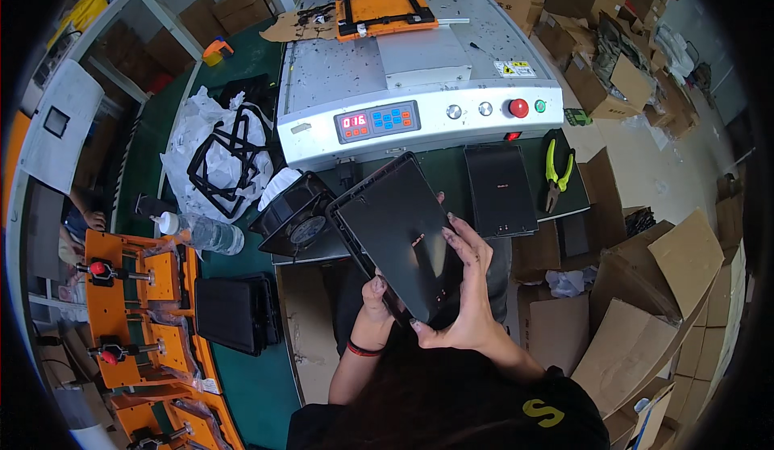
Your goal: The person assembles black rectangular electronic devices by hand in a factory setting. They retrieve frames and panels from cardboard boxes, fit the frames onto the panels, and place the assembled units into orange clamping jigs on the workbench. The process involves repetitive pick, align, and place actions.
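Tilted in front of my body is a flat black rectangular panel (pixel 395 228), with a black plastic frame (pixel 342 222) showing along its left edge. My left hand (pixel 374 305) is closed on the lower left edge of the two pieces, its fingers mostly hidden underneath. My right hand (pixel 468 277) grips the panel's right side and lower corner, thumb below and fingers along the edge. Whether panel and frame are joined I cannot tell. Just left of them stands a black housing (pixel 297 216) with a round part. Similar black panels (pixel 500 192) lie to the right.
Ahead stands a grey-white machine (pixel 484 115) with an orange fixture (pixel 383 6) on top. Yellow-handled pliers (pixel 558 172) lie right. Left are black frames (pixel 230 160), a bottle (pixel 205 234), stacked black trays (pixel 234 313) and orange clamp jigs (pixel 165 281). Another person's hand (pixel 95 220) shows far left. Cardboard boxes (pixel 637 305) crowd the right.
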A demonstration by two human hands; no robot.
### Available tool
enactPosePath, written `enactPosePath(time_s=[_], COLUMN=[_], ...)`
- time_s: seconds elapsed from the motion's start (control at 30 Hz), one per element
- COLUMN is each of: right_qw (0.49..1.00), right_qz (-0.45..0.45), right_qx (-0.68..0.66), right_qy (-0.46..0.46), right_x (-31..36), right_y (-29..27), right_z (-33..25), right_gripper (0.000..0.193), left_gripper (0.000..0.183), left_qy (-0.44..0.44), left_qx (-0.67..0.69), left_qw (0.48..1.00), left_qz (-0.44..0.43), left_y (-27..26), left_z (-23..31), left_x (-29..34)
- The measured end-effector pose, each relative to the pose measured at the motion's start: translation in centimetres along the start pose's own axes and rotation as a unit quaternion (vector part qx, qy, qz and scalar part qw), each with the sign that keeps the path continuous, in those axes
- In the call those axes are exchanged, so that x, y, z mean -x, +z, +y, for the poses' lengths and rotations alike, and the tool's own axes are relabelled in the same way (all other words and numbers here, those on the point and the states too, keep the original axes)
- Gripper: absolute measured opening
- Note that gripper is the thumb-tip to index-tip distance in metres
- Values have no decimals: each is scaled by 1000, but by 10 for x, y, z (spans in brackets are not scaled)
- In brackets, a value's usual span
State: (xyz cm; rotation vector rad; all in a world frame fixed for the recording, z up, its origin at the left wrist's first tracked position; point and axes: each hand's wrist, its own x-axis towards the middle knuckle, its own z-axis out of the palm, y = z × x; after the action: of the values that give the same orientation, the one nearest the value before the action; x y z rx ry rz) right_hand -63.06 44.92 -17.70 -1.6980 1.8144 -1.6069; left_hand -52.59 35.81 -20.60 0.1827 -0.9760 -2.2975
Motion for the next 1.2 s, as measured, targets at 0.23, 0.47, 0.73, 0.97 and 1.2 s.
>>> enactPosePath(time_s=[0.23, 0.47, 0.73, 0.97, 1.2], right_qw=[1000, 999, 993, 863, 883], right_qz=[0, -22, 30, 53, 24], right_qx=[1, 31, 113, -394, -396], right_qy=[1, 14, 27, 312, 250], right_x=[0, -3, 1, 16, 8], right_y=[3, 1, -22, -39, -27], right_z=[0, -4, -8, 16, 29], right_gripper=[100, 97, 95, 52, 40], left_gripper=[106, 105, 122, 73, 45], left_qy=[11, 22, -11, -73, 96], left_qx=[0, 1, 164, -96, -317], left_qw=[1000, 1000, 986, 986, 914], left_qz=[-13, -21, -36, 112, 234], left_y=[1, 0, 7, -1, 32], left_z=[1, 1, -14, -10, 4], left_x=[-3, -7, -8, 8, 11])
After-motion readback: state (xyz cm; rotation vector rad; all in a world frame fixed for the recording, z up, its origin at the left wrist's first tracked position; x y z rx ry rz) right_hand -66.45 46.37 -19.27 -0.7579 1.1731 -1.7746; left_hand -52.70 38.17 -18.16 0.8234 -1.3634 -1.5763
